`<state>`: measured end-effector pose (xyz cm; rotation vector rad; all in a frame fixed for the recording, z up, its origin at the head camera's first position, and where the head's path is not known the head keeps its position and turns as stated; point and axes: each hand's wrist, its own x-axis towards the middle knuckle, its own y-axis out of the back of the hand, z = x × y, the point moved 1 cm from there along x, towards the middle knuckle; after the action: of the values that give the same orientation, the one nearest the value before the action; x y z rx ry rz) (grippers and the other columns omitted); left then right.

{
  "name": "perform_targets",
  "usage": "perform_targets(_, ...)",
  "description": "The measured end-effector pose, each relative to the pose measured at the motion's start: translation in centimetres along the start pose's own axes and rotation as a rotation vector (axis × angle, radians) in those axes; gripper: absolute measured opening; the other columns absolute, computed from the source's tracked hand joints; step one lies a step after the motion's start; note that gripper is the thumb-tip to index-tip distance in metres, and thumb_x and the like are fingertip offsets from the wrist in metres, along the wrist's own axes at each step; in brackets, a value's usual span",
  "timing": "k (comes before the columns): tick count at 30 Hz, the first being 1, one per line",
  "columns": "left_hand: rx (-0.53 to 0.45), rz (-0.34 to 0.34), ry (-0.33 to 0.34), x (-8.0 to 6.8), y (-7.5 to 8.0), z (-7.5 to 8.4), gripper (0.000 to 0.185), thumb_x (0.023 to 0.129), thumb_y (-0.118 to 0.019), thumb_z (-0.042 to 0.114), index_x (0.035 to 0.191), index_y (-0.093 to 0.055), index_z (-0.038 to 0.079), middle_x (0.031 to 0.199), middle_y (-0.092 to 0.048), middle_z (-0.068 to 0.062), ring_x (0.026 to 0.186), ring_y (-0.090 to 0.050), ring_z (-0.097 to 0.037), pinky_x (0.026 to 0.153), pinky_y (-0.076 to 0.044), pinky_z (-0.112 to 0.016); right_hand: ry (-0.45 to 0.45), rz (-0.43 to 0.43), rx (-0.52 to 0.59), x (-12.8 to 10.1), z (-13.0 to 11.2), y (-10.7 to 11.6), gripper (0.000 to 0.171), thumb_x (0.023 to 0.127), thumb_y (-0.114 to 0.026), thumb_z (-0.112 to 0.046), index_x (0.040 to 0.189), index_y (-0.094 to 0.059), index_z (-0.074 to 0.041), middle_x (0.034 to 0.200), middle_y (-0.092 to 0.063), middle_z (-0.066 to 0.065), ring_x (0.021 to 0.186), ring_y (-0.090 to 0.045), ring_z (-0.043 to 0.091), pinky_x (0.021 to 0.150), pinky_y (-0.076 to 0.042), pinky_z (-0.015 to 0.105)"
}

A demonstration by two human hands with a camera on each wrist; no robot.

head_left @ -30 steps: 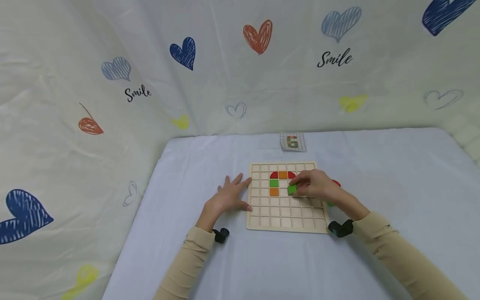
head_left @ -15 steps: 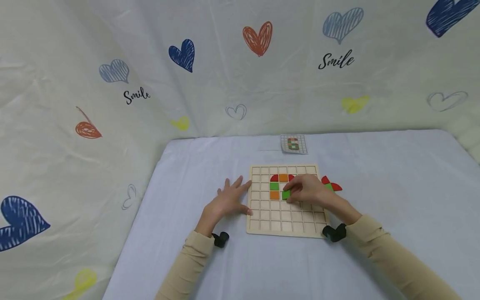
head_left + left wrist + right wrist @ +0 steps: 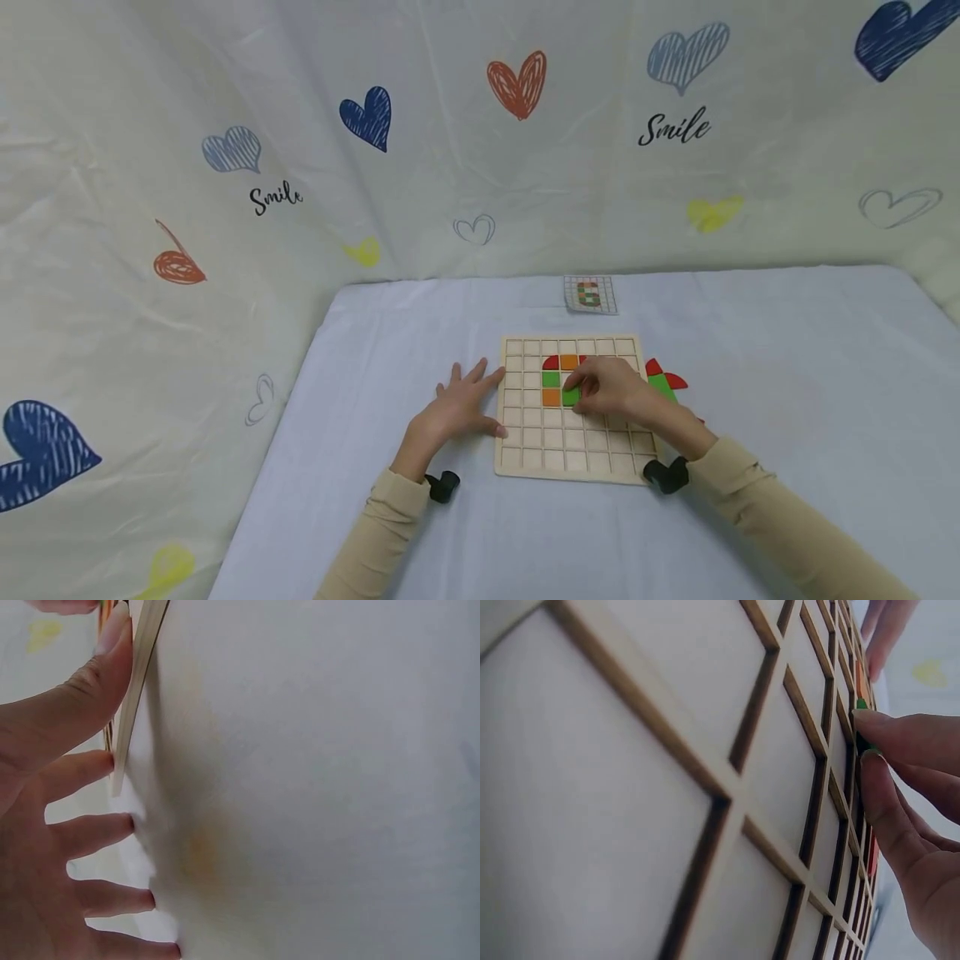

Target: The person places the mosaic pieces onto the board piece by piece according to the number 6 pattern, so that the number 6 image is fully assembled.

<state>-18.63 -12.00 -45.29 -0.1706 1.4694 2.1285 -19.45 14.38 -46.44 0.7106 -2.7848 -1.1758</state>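
A wooden grid board [image 3: 573,462] lies on the table. In its upper cells sit a red quarter-round [image 3: 551,363], an orange square [image 3: 569,362], a green square [image 3: 551,379] and an orange square [image 3: 551,397]. My right hand [image 3: 611,390] pinches a green square tile [image 3: 572,397] and holds it down in the cell right of the lower orange one; the right wrist view shows finger and thumb on the green tile [image 3: 864,724]. My left hand [image 3: 457,406] rests flat on the cloth, its fingers [image 3: 90,679] touching the board's left edge [image 3: 139,690].
Loose red and green pieces [image 3: 662,382] lie just right of the board. A small pattern card [image 3: 589,294] lies at the table's back. A white cloth [image 3: 787,375] covers the table, and a heart-printed sheet [image 3: 450,150] hangs behind and to the left.
My right hand has carried the green tile left and down into the cell beside the lower orange square. The left hand has stayed at the board's edge.
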Motion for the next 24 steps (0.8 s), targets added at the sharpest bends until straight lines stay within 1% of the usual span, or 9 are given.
perform_targets(5, 0.011, -0.001, 0.0, -0.2, -0.1, 0.0, 0.099, 0.073, -0.082, 0.042, 0.154, -0.028, 0.028, 0.164, -0.012, -0.007, 0.147, -0.001, -0.05, 0.109, -0.016, -0.074, 0.011, 0.004, -0.019, -0.3, 0.1, -0.1, 0.023, 0.076, -0.079, -0.009, 0.098, -0.073, -0.011, 0.077, -0.065, -0.003, 0.071, -0.057, 0.011, 0.069, -0.048, 0.027)
perform_targets(10, 0.015, 0.001, -0.004, -0.2, -0.1, 0.1, 0.098, 0.074, -0.081, 0.043, 0.154, -0.028, 0.027, 0.164, -0.012, -0.008, 0.147, -0.001, -0.051, 0.109, -0.017, -0.075, 0.079, 0.061, -0.039, -1.0, 0.4, 0.5, 0.022, 0.077, -0.079, -0.008, 0.098, -0.073, -0.008, 0.085, -0.07, 0.0, 0.074, -0.059, 0.01, 0.068, -0.05, 0.024)
perform_targets(12, 0.014, -0.005, -0.005, -0.3, -0.2, 0.1, 0.098, 0.074, -0.081, 0.043, 0.154, -0.027, 0.026, 0.164, -0.012, -0.008, 0.147, -0.001, -0.051, 0.109, -0.017, -0.075, 0.094, 0.079, -0.041, -1.5, 0.6, 0.8, 0.02, 0.079, -0.077, -0.008, 0.099, -0.073, -0.008, 0.089, -0.071, 0.001, 0.076, -0.06, 0.01, 0.069, -0.051, 0.023)
perform_targets(15, 0.019, -0.013, -0.003, -0.4, -0.3, 0.0, 0.099, 0.074, -0.081, 0.043, 0.155, -0.027, 0.026, 0.164, -0.012, -0.009, 0.147, -0.001, -0.051, 0.109, -0.016, -0.074, 0.087, 0.093, -0.041, -2.3, 0.8, 1.3, 0.017, 0.082, -0.074, -0.008, 0.099, -0.073, -0.009, 0.094, -0.071, 0.0, 0.079, -0.061, 0.011, 0.071, -0.052, 0.023)
perform_targets(17, 0.022, -0.014, -0.004, -0.4, -0.3, 0.0, 0.099, 0.074, -0.081, 0.043, 0.155, -0.026, 0.026, 0.164, -0.011, -0.009, 0.147, -0.001, -0.051, 0.109, -0.016, -0.074, 0.059, 0.095, -0.047, -2.8, 1.0, 1.8, 0.016, 0.084, -0.073, -0.01, 0.1, -0.073, -0.011, 0.095, -0.07, -0.002, 0.081, -0.06, 0.011, 0.072, -0.052, 0.023)
perform_targets(21, 0.025, -0.004, -0.01, -0.1, -0.2, -0.1, 0.099, 0.074, -0.081, 0.043, 0.155, -0.026, 0.026, 0.164, -0.011, -0.009, 0.147, 0.0, -0.052, 0.109, -0.016, -0.075, 0.03, 0.117, -0.076, -3.7, 1.5, 2.9, 0.014, 0.086, -0.071, -0.013, 0.101, -0.073, -0.013, 0.093, -0.068, -0.003, 0.079, -0.06, 0.011, 0.07, -0.051, 0.023)
perform_targets(24, 0.023, -0.003, -0.01, 0.0, -0.1, -0.1, 0.099, 0.074, -0.081, 0.043, 0.155, -0.025, 0.026, 0.164, -0.01, -0.009, 0.147, 0.0, -0.052, 0.109, -0.015, -0.075, 0.027, 0.139, -0.089, -4.4, 2.1, 3.7, 0.015, 0.087, -0.071, -0.015, 0.101, -0.073, -0.011, 0.092, -0.069, -0.001, 0.077, -0.06, 0.011, 0.068, -0.051, 0.023)
